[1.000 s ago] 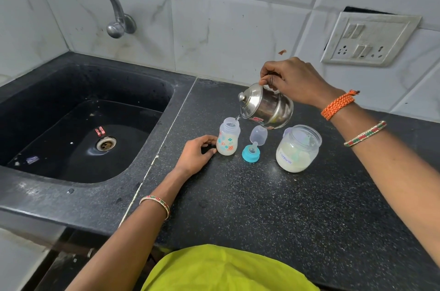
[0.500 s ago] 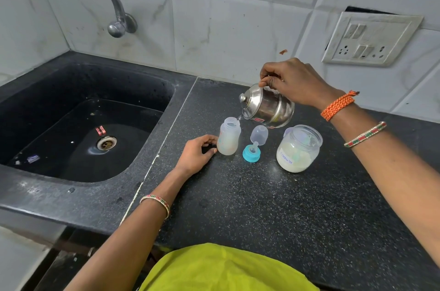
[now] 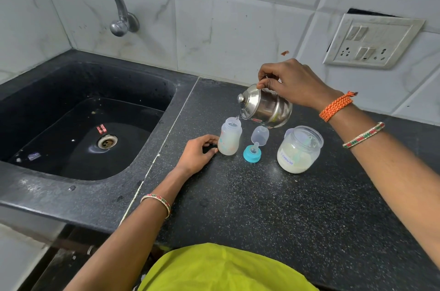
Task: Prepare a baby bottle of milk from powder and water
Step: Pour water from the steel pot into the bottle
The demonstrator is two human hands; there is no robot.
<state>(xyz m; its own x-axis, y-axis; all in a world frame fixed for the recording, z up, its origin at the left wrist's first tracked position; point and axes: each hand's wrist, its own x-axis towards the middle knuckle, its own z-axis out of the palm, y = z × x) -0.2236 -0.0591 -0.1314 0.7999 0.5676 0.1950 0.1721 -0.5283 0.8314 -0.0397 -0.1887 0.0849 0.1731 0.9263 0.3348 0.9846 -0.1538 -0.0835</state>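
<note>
A person stands at a black speckled tabletop [image 3: 273,207] with a black sink [image 3: 78,128] sunk into its left end, under a wall tap [image 3: 107,0].

The right hand [image 3: 292,83] holds a small steel kettle [image 3: 264,107] by its top, fingers curled in a closed grip around the handle. The kettle is tilted, lid facing left, and its spout sits just above the open mouth of a baby bottle [image 3: 229,139], with a thin stream of water reaching the rim.

The bottle stands upright near the back of the tabletop, close to the sink's right edge, and holds cloudy whitish liquid. The left hand [image 3: 196,155] rests on the tabletop beside it, with fingers curled and fingertips touching the bottle's lower side.

Just right of the bottle lie a clear cap [image 3: 260,135] and a teal ring with its teat [image 3: 252,153]. Further right stands an open jar [image 3: 298,150] labelled "Formula", part full of pale powder.

A wall socket plate [image 3: 373,41] sits above the tabletop's back edge.
</note>
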